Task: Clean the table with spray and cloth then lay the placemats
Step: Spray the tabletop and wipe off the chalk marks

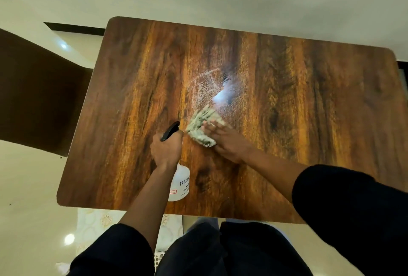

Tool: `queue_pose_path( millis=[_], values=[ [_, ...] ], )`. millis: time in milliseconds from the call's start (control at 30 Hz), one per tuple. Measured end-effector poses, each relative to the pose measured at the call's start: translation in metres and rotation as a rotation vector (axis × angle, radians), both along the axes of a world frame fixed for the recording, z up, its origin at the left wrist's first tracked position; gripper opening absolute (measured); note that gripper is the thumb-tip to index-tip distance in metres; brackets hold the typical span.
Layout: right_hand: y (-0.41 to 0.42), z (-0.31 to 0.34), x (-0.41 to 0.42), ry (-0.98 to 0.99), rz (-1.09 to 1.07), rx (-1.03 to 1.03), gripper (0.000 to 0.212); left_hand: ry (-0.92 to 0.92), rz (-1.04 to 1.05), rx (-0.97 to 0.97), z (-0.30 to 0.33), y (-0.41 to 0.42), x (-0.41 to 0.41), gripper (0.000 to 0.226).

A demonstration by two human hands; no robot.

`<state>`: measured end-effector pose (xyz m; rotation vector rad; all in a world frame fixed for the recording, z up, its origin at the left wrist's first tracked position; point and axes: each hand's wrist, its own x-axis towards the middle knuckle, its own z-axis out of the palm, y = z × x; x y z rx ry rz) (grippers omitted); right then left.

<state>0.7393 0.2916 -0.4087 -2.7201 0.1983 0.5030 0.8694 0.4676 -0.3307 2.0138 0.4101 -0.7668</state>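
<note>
Wiping mid-table (pixel 309 121): right hand (pixel 225 141) flat on cloth (pixel 202 128), left hand (pixel 166 147) gripping spray bottle (pixel 180 184). Wet patch (pixel 205 88) remains; placemats not laid, possibly patterned sheet (pixel 97 227) below.

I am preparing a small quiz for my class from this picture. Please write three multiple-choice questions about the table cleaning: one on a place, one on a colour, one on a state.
1. Where does the cloth lie?
A. on the table, under the right hand
B. on the floor
C. on the bottle

2. What colour is the spray bottle's trigger head?
A. red
B. black
C. yellow

3. What is the left hand doing?
A. resting flat on the table
B. hanging idle
C. gripping the spray bottle

Answers:
1 A: the right hand presses the cloth on the table.
2 B: the head is black above a white body.
3 C: its fingers curl round the bottle's neck.
</note>
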Motion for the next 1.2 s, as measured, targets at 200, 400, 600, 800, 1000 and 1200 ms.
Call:
queue_pose_path(
  millis=[200,400,600,800,1000,1200],
  values=[
    [-0.008,-0.006,0.011,0.018,-0.723,-0.022,0.067,-0.009,-0.004,-0.027,-0.005,0.005,0.011,0.065],
    [0.058,-0.001,0.068,0.035,-0.902,-0.01,0.068,-0.066,0.092,-0.013,-0.011,0.017,0.028,0.025],
    [0.105,-0.006,0.084,-0.039,-0.295,0.024,0.069,-0.081,0.116,-0.017,-0.024,0.023,0.046,0.053],
    [0.044,-0.016,0.084,-0.044,0.011,-0.025,0.067,-0.101,0.11,-0.007,-0.022,0.011,0.061,0.049],
    [-0.037,-0.007,0.065,0.022,-0.344,-0.113,0.068,-0.102,0.046,-0.034,-0.026,-0.007,0.066,0.055],
    [-0.073,-0.006,0.056,0.041,-0.804,-0.081,0.066,-0.093,-0.049,-0.053,-0.019,-0.025,0.064,0.026]
  ],
)
